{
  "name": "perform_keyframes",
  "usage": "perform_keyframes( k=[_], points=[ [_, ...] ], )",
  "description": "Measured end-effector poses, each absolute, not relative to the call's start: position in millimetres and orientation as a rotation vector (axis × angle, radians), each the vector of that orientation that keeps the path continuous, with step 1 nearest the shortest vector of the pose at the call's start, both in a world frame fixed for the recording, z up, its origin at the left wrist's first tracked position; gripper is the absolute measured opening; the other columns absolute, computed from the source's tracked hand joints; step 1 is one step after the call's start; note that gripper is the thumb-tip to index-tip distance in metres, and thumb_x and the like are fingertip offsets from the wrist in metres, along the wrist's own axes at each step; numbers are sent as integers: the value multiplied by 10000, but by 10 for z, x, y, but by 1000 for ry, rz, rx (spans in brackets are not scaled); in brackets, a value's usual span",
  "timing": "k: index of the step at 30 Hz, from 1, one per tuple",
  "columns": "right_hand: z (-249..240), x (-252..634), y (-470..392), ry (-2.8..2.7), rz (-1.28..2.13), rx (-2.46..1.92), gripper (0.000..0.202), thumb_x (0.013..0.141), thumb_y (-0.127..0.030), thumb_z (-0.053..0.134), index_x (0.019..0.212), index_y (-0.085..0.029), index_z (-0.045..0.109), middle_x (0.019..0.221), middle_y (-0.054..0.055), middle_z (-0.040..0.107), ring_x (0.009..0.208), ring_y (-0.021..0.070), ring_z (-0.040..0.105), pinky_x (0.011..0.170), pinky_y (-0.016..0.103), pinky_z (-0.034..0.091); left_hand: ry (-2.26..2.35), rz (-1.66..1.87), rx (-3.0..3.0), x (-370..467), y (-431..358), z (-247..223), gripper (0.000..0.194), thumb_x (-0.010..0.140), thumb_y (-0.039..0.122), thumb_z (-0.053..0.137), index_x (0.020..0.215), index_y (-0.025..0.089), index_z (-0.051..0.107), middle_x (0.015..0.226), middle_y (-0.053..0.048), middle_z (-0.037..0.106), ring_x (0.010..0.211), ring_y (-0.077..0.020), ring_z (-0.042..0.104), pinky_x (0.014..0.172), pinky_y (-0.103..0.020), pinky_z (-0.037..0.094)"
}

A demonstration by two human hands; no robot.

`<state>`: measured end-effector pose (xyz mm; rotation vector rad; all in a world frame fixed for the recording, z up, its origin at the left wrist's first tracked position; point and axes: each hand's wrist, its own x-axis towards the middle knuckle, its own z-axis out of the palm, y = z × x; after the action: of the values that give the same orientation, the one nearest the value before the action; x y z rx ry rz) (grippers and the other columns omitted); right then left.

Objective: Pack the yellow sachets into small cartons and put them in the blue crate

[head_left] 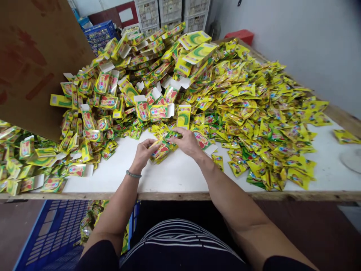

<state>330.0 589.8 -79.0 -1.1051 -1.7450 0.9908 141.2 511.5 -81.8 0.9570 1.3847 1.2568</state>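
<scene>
Over the near part of the white table, my left hand (146, 151) grips a small yellow and green candy box (162, 149) with a red fruit picture. My right hand (184, 141) is at the box's right end, its fingers closed on a small green packet (172, 134) at the opening. Just right of my right hand lies another printed box (202, 139) with a white flap. Beyond both hands a box with a green curve (184, 116) rests at the front of the heap.
Candy boxes (107, 101), many with open flaps, are heaped left and behind; yellow packets (248, 105) pile up on the right. A large brown carton (36, 64) leans at left. Below the table edge (175, 196) stands a blue crate (53, 229) holding packets. White crates (170, 13) are stacked behind.
</scene>
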Motion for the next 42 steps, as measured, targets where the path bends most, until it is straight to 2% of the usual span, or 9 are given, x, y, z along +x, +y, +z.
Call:
perform_keyframes(
  k=[8,12,15,21,25,28,33,38,42],
  points=[
    [-867,3130,5807,-1705,843,-1084,260,768,-335,770,998,-214,761,1033,89,743,950,257,687,856,395,552,1248,1228,995,1483,5125,-849,506,567,331,918,993,156,708,900,-31,756,777,-160,684,756,-272,533],
    [-870,3086,5770,-1767,826,-1064,245,865,-382,678,1059,-251,748,1077,82,738,1016,260,668,917,412,531,1235,1243,870,1554,5100,-838,532,542,333,928,984,144,700,802,-26,748,699,-165,681,687,-280,543],
    [-862,3111,5775,-1803,781,-1038,265,870,-404,666,1060,-232,735,1065,98,720,1013,258,656,903,402,526,1240,1246,826,1565,5068,-797,532,515,335,939,946,131,704,746,-25,740,643,-161,671,634,-273,535],
    [-835,3124,5699,-1804,828,-1061,229,759,-342,766,947,-235,688,911,45,733,834,220,666,791,349,524,1212,1248,793,1521,5011,-782,524,504,320,946,938,130,720,748,-33,751,644,-168,686,647,-281,545],
    [-782,3178,5685,-1825,1013,-974,173,851,-387,656,896,-229,710,841,33,740,778,205,673,745,334,527,1216,1257,793,1524,5006,-798,544,514,319,945,974,128,726,767,-41,760,659,-175,698,662,-288,554],
    [-765,3193,5687,-1788,914,-1034,206,864,-417,648,799,-237,724,829,41,743,810,216,658,783,356,521,1216,1284,796,1547,5014,-802,541,526,322,940,985,133,726,767,-40,761,672,-177,706,676,-292,562],
    [-808,3102,5622,-1942,793,-1054,229,896,-357,647,716,-234,716,817,44,733,871,224,651,877,396,459,1247,1329,780,1557,5006,-822,521,534,331,934,968,138,720,760,-31,755,672,-178,699,681,-296,558],
    [-809,3071,5547,-2010,869,-995,249,979,-343,518,855,-225,698,904,53,733,959,226,649,960,426,408,1232,1368,828,1559,5000,-825,557,567,340,924,1012,154,646,659,21,696,571,-128,638,597,-241,508],
    [-803,3082,5563,-1746,790,-974,252,919,-412,604,1064,-216,666,1087,93,705,1057,244,615,964,420,453,1236,1549,862,1572,5030,-789,659,658,376,881,1166,246,481,571,105,596,465,-91,553,506,-191,428]
  ],
)
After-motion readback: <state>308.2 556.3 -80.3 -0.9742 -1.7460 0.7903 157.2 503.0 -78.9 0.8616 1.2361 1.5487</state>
